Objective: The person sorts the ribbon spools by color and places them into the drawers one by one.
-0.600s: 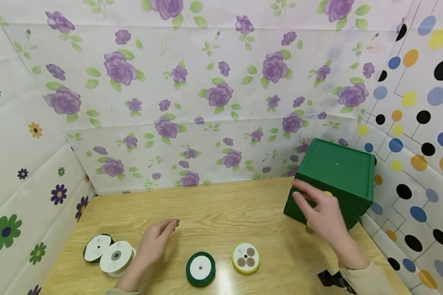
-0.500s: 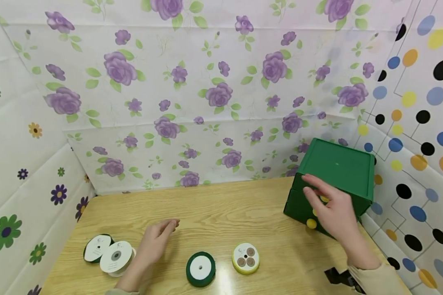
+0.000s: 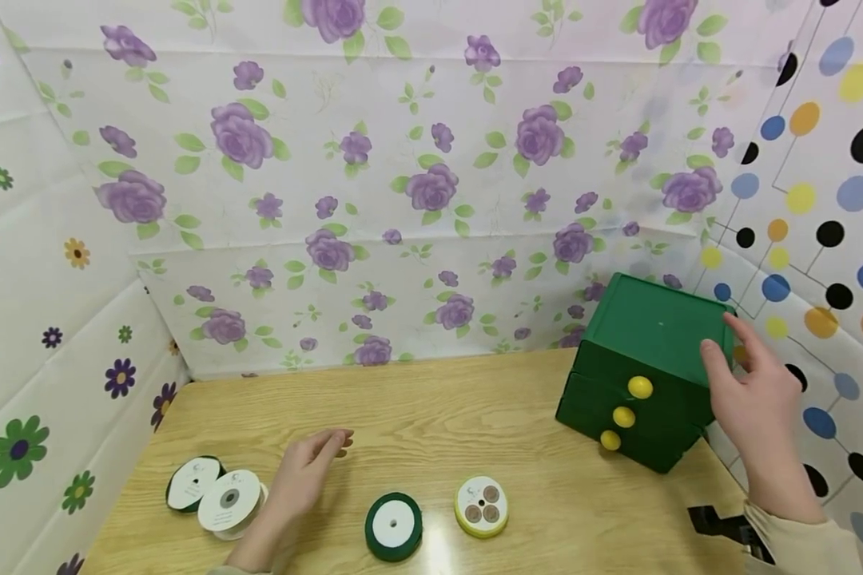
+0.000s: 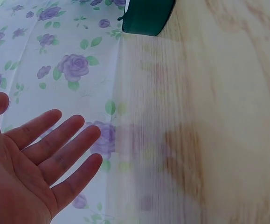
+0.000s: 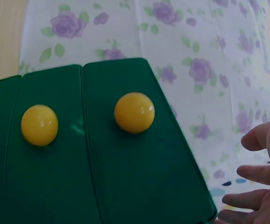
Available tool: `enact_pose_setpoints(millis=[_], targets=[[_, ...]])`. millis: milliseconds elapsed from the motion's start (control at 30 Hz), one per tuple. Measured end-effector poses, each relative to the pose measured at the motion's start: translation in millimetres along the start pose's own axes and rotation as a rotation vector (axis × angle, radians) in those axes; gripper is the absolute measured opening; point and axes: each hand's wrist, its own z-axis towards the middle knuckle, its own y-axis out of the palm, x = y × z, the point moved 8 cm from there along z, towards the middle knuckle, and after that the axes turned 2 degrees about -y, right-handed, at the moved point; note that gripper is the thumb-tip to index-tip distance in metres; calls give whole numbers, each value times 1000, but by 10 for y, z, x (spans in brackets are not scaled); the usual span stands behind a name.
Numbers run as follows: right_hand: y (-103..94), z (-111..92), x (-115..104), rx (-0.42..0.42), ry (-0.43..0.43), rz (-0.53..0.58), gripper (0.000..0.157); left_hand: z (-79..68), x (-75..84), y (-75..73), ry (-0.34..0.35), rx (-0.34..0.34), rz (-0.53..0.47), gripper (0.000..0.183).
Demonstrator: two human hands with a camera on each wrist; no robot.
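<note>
knobs [image 3: 623,417] in head and right-wrist views

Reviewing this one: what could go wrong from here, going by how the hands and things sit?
The right hand is beside the top right edge of the green drawer cabinet, contact unclear; a careless push might shift the cabinet on the table.

In the head view, the left forearm passes close by the white spool, so drawing the left hand back could knock it.
</note>
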Motion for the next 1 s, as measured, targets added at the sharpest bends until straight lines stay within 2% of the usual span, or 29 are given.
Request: enact_pose_setpoints(millis=[67,233,433,600,800,1000], targets=[[11,7,119,-51,49,-10,60,-5,-2,2,-2,-1,1,41],[62,21,349,-131,108,8,66,-8,-14,7,-8,-3,-5,42],[174,3,583,-256,216,142,77,-3,-33,16,-3,-1,-11,42],[252,-31,677,-323,242,223,79,-4,-30,26,3,-6,-20,41],[310,-65,767,-361,276,283,81,-6,-29,40,-2,-13,-15,43],[333,-79,789,-367,276,292,81,-5,-19,54,-13,-21,-24,43]])
